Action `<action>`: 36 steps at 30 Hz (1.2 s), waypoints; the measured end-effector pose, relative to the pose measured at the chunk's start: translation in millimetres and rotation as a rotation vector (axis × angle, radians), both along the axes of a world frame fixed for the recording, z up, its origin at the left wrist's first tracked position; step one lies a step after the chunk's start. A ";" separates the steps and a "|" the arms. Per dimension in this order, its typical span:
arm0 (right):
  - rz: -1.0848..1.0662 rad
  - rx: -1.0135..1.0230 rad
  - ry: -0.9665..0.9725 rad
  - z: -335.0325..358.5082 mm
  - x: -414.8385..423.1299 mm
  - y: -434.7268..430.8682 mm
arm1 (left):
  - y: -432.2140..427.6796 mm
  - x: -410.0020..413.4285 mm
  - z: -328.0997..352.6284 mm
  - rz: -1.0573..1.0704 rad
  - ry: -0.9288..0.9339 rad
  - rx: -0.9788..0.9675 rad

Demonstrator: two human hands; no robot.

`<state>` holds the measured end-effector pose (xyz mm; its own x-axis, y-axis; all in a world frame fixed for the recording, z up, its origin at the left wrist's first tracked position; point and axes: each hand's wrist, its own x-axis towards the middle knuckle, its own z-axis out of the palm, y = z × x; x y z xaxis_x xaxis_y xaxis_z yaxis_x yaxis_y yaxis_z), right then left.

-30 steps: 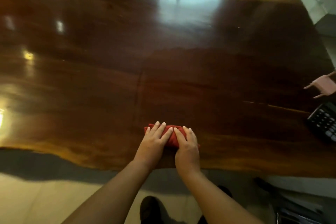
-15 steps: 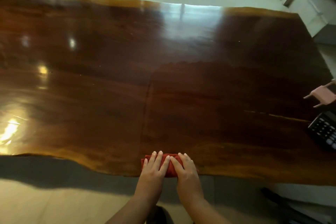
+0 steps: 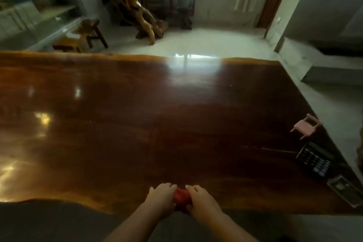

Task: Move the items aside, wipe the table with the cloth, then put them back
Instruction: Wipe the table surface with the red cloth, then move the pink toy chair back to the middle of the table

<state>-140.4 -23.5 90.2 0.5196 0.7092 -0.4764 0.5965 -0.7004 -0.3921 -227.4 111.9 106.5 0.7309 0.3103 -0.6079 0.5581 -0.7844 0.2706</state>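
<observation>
A red cloth lies bunched at the near edge of the dark polished wooden table. My left hand and my right hand grip it from either side, so only a strip of red shows between them. At the table's right end lie a small pink toy chair, a black calculator and a flat dark phone-like item.
Beyond the table's far edge there are wooden stools, a carved root sculpture and a pale tiled floor. A grey step runs along the right side. The table's near edge is wavy.
Both hands have drawn the cloth back to the very edge of the table and bunched it between them. The view has tilted up, so the room beyond and the phone-like item now show.
</observation>
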 end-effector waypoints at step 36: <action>-0.174 0.129 -0.268 189.1 165.4 -193.0 | -148.2 136.7 174.6 -0.127 -0.327 0.315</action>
